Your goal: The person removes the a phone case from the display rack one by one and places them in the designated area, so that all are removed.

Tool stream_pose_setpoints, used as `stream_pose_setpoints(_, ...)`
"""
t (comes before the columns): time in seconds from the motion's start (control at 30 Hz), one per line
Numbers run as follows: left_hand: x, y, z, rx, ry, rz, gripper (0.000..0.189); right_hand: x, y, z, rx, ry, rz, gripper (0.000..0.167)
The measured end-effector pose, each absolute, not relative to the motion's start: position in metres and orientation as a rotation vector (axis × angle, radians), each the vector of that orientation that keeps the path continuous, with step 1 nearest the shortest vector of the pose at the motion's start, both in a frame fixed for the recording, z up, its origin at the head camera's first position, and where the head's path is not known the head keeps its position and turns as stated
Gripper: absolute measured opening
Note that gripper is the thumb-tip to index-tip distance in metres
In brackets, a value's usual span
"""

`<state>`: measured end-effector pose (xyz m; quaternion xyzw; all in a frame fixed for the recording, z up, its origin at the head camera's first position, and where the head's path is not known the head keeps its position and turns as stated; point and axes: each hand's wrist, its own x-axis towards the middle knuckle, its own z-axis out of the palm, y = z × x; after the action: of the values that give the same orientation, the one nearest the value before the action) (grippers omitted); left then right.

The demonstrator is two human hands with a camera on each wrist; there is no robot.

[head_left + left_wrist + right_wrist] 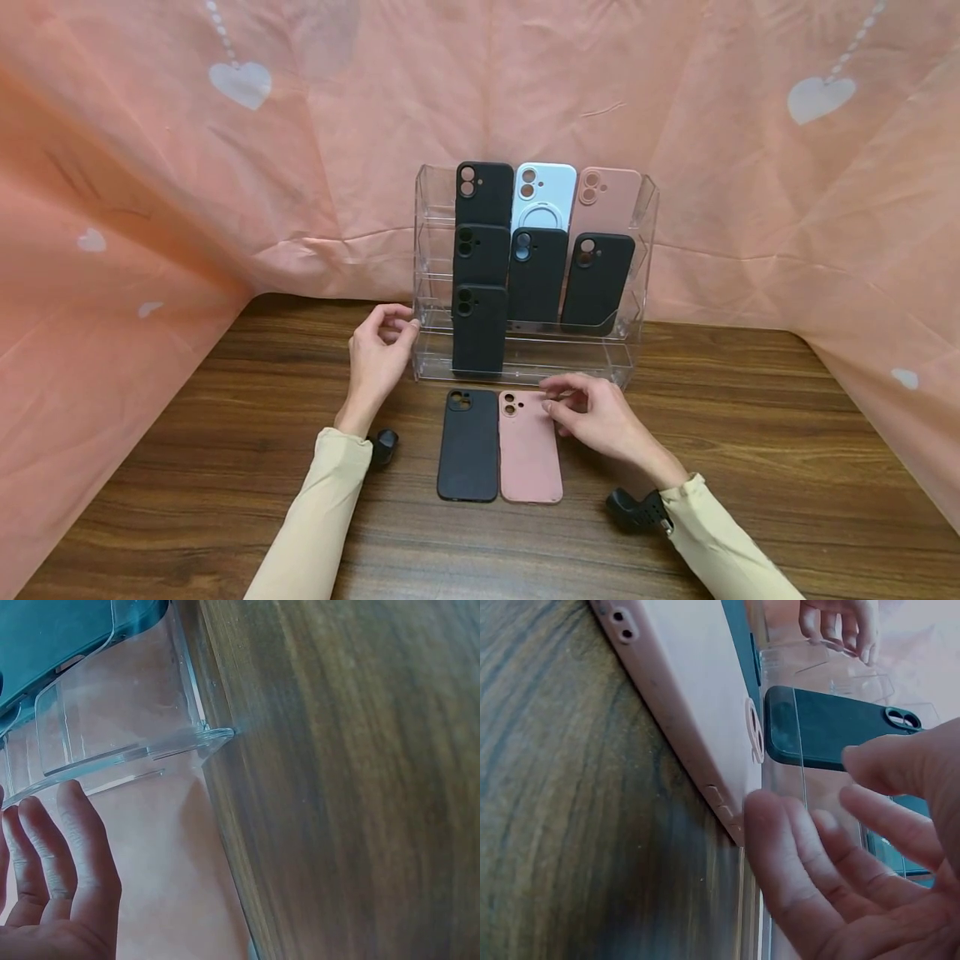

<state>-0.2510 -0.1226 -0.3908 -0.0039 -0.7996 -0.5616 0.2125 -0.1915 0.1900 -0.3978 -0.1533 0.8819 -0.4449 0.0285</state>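
A clear tiered acrylic stand (562, 354) holds several phone cases. My left hand (381, 346) is at its left side, the bent fingers at the panel edge without gripping it. In the left wrist view, those fingertips (73, 796) lie close against the clear panel (112, 761). Flat on the table before the stand lie a black phone case (468, 450) and a pink phone case (529, 454), side by side. By the pink case's upper right corner is my right hand (596, 414), thumb and fingers apart, holding nothing. The right wrist view shows a fingertip (769, 814) beside the pink case's edge.
Black cases fill the stand's left column, the lowest (480, 337) in the bottom tier. A white case with a ring (545, 196) and another pink case (611, 200) stand on top, above two black cases (537, 275). A pink curtain (420, 75) hangs behind the wooden table (225, 433).
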Motion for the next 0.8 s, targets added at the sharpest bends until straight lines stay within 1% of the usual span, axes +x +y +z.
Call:
stream_pose_setpoints(0.43,-0.251,-0.122,-0.390,-0.010,-2.207,-1.555,0.017,-0.202,0.183,-0.387,-0.464,2.751,-1.609,0.031)
stream_pose_setpoints(0.8,-0.252,-0.121,-0.391,-0.010,-2.211,-1.527,0.017,-0.217,0.177,-0.382,-0.527,2.832,-1.689,0.032)
